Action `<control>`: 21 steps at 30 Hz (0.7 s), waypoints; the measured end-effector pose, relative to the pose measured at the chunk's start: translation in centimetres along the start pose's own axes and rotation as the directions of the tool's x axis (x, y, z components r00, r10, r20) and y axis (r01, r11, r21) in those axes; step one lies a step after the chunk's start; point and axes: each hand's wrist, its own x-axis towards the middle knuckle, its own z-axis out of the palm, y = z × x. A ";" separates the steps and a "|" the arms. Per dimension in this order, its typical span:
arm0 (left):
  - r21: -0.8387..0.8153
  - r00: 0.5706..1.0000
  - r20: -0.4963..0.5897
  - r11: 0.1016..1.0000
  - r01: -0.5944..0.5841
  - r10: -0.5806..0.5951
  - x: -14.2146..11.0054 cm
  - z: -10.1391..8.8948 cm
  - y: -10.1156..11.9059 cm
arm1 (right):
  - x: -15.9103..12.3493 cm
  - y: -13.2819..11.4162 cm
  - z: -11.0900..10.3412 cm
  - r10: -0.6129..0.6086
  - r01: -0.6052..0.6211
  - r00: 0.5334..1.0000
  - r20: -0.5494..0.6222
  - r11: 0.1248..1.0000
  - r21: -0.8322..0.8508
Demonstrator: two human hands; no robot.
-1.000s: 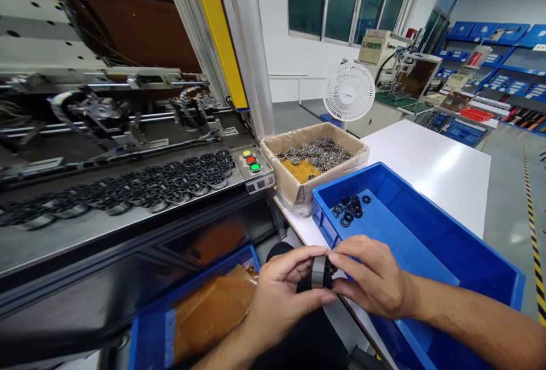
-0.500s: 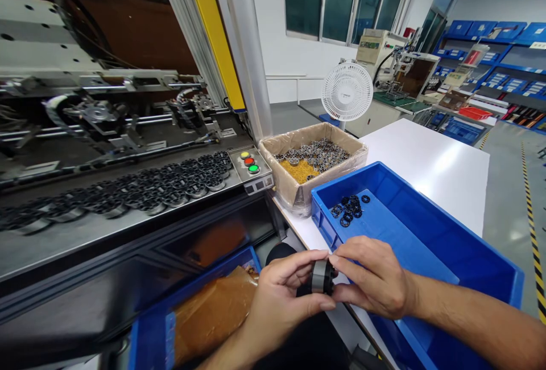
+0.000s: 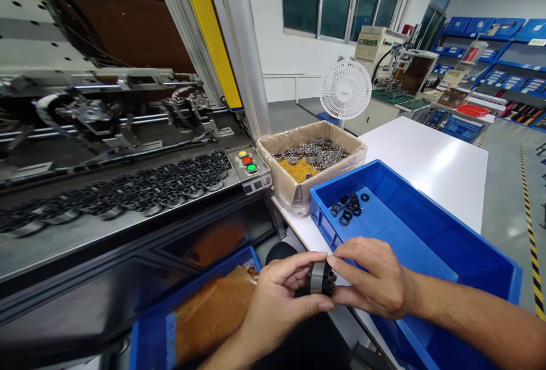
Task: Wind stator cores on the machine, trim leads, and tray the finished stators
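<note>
Similar parts (image 3: 153,188) crowd the metal surface's (image 3: 25,253) front edge. The left hand (image 3: 279,295) grips a black-and-grey part (image 3: 317,278) just outside the white surface's (image 3: 454,173) left edge; the right hand's (image 3: 377,282) fingertips pinch its black end (image 3: 330,280). The step looks like working that end; the next move seems to call for a steady left grip and even fingertip pressure. Black rings (image 3: 351,205) lie near the blue bin's (image 3: 430,219) far end.

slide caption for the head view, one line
Left hand and right hand hold a grey-banded part by a blue bin with black rings.
</note>
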 end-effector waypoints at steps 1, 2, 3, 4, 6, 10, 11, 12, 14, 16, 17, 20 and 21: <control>0.003 1.000 0.000 1.000 0.009 -0.009 0.0 -0.1 0.0 | 0.0 0.0 0.0 -0.002 0.002 1.000 0.002 1.000 -0.002; 0.004 1.000 0.002 1.000 0.022 -0.022 0.0 -0.1 -0.1 | 0.0 0.0 0.0 -0.003 0.003 1.000 0.007 1.000 -0.002; 0.002 0.999 0.005 0.999 0.041 -0.041 0.0 -0.2 -0.2 | 0.0 0.0 0.0 -0.004 0.004 1.000 0.013 1.000 -0.001; -0.002 0.998 0.010 0.998 0.063 -0.063 0.0 -0.3 -0.2 | 0.0 0.0 0.0 -0.003 0.003 1.000 0.018 1.000 -0.001; -0.012 0.995 0.019 0.995 0.095 -0.095 0.0 -0.5 -0.4 | -0.1 0.0 0.0 0.005 -0.005 1.000 0.026 1.000 0.000; -0.029 0.992 0.012 0.992 0.123 -0.122 0.2 -0.7 -0.6 | -0.2 -0.1 0.1 0.029 -0.029 0.999 0.033 1.000 0.002; -0.032 0.991 0.010 0.990 0.137 -0.136 0.2 -0.7 -0.7 | -0.2 -0.2 0.1 0.044 -0.044 0.998 0.034 0.999 -0.001; -0.036 0.988 0.007 0.988 0.152 -0.152 0.2 -0.8 -0.7 | -0.2 -0.3 0.1 0.058 -0.058 0.998 0.035 0.998 -0.004; -0.045 0.985 -0.002 0.984 0.175 -0.175 0.2 -0.8 -0.7 | -0.1 -0.4 0.2 0.065 -0.065 0.997 0.036 0.998 -0.006; -0.051 0.984 -0.007 0.982 0.179 -0.180 0.3 -0.8 -0.8 | 0.0 -0.5 0.2 0.053 -0.053 0.998 0.034 0.999 0.005; -0.052 0.984 -0.004 0.983 0.176 -0.176 0.3 -0.8 -0.8 | 0.1 -0.5 0.2 0.051 -0.052 0.998 0.034 0.999 0.009; -0.036 0.988 0.019 0.988 0.151 -0.150 0.3 -0.8 -0.8 | 0.1 -0.6 0.2 0.084 -0.085 0.996 0.033 0.996 0.013; -0.024 0.990 0.027 0.990 0.136 -0.136 0.3 -0.8 -0.8 | 0.1 -0.7 0.3 0.091 -0.092 0.995 0.031 0.996 0.014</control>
